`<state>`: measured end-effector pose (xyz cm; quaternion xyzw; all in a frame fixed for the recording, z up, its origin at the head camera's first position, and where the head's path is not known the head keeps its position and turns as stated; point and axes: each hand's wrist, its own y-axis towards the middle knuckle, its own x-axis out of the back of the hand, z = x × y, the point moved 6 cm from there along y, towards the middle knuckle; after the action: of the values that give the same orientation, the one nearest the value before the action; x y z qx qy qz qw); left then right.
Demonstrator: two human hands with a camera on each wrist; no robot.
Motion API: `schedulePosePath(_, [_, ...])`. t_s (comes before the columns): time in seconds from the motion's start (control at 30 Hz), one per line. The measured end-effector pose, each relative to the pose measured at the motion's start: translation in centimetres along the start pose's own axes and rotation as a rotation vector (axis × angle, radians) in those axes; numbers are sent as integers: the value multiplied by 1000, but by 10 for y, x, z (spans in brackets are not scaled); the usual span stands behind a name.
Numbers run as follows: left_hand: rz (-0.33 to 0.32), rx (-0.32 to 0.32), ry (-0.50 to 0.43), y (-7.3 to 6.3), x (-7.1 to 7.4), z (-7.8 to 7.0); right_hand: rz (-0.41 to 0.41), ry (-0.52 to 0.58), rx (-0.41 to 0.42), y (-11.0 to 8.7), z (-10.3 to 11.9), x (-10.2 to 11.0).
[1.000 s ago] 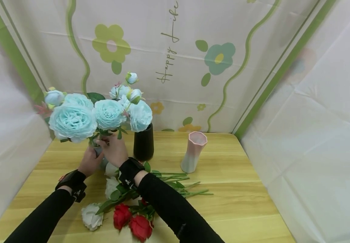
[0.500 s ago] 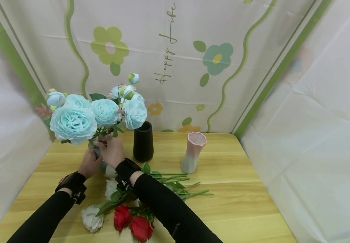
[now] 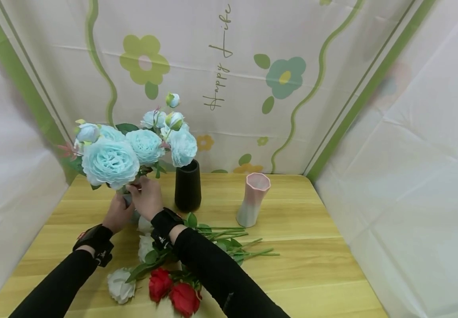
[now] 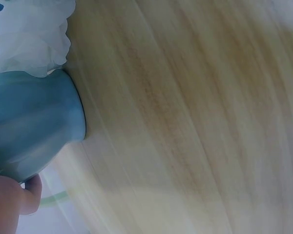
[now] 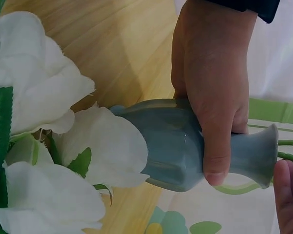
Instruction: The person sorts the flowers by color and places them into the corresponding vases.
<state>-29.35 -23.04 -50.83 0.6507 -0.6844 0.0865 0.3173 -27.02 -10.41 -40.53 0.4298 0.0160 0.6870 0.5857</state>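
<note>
My left hand (image 3: 118, 213) wraps its fingers and thumb round the neck of a blue-grey ceramic vase (image 5: 161, 141), which stands at the left of the table. Just over the vase's mouth, my right hand (image 3: 148, 198) pinches the green stems (image 5: 289, 143) of a bunch of pale blue artificial flowers (image 3: 111, 161). The stems enter the vase's flared mouth in the right wrist view. Full blooms and small buds spread above both hands. The lower stems are hidden inside the vase. In the left wrist view, the vase's base (image 4: 63, 107) shows beside a white flower (image 4: 29, 39).
A black vase (image 3: 187, 187) stands close to the right hand, and a pink-and-white vase (image 3: 253, 198) farther right. White roses (image 3: 120, 285) and red roses (image 3: 184, 299) lie in front under the right forearm, stems (image 3: 252, 253) pointing right. Fabric walls (image 3: 221, 145) enclose the table.
The blue blooms have swung to the right, the large left one most, as the bunch turned. My right hand has shifted slightly left since a second ago; my left hand has hardly moved.
</note>
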Motion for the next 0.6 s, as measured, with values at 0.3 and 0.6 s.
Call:
schedulePosePath(0.3, [-18,-10,39,-2,3,-8,-37,-67,24,3,1,3])
schedulePosePath(0.6, [2,9,17,1,0,-3,32,9,-26,-3,-13,-8])
